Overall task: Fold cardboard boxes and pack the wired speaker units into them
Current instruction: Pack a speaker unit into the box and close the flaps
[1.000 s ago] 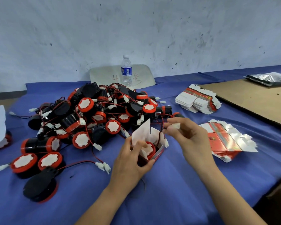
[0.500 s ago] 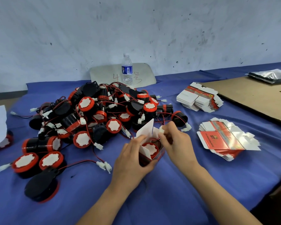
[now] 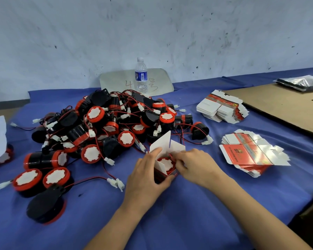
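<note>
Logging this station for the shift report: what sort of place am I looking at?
Likely a small factory packing bench: a heap of wired speaker units on a blue cloth-covered table, bundles of flat printed cartons, and a scuffed bare wall behind.

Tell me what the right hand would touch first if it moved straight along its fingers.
Probably the speaker in the open box, right at the right hand's fingertips; depth is unclear.
</note>
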A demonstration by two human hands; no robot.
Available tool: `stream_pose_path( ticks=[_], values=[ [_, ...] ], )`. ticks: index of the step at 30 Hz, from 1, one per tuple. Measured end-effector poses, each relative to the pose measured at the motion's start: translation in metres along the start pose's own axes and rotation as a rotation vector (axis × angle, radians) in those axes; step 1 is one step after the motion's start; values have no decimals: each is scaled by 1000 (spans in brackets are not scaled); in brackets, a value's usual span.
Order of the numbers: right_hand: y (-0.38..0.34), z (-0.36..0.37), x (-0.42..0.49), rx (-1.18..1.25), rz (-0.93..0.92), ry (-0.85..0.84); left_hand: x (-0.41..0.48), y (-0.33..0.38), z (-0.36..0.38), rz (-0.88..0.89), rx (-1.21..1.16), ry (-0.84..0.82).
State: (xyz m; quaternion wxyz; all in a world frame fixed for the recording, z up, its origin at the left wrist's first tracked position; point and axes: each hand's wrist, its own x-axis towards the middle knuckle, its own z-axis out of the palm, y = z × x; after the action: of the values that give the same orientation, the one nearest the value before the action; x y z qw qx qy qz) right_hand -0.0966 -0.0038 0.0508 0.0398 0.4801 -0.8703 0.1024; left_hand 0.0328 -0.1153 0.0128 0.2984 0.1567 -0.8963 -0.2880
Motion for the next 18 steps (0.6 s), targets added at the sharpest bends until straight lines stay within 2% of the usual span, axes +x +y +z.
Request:
stream_pose_path(
  ticks=[4,12,18],
  values=[
    [0,6,-3,51,68,-27,1,1,2,22,25,-9],
    [-14,16,-4,238,225,187,1,1,1,47,26,-25],
    [-10,19,-2,83,144,198,2,1,1,38,45,-63]
  ],
)
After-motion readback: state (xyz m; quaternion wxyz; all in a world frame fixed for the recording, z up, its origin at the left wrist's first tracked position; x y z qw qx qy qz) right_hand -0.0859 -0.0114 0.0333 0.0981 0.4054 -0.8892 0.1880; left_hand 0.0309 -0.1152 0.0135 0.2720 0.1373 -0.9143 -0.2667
